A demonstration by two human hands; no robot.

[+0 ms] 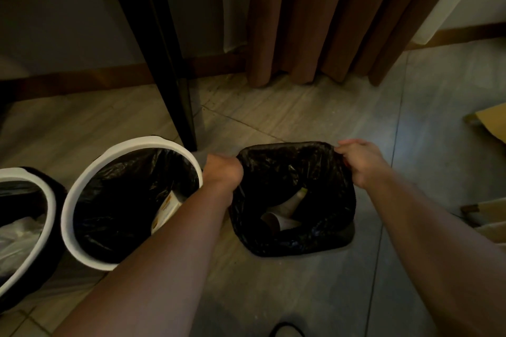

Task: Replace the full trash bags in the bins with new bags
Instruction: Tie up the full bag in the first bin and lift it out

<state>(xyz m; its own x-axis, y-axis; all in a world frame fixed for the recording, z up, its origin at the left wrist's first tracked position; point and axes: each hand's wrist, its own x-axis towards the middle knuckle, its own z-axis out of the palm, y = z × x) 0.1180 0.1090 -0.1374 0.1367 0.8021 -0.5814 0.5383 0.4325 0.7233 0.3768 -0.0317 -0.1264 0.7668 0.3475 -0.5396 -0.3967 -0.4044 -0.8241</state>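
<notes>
Black trash bag (323,172): stands on the floor (301,295) to the right of two white-rimmed bins, its mouth stretched into a rough square between both hands; whether a bin sits under it cannot be told
Bag contents: a pale paper cup (276,223) lies on its side at the bottom, with a light bottle-like shape (295,198) just above it
Left hand (223,169): fingers curled round the bag's left edge, gripping the plastic, just beside the middle bin's rim
Right hand (358,161): fingers curled over the bag's far right corner, pinching the plastic
Middle bin (131,145): white rim, black liner, a light carton inside, partly hidden by the left forearm
Far-left bin (41,191): cut by the frame edge, white rim, black liner, crumpled pale plastic inside
Table leg (175,76): black, slanted, its foot on the floor just behind the middle bin
Curtain (315,22): brown, its folds reaching the floor beyond the bag
Cardboard (490,120): brown pieces at the right edge, well apart from the bag
Floor: grey streaked tiles
</notes>
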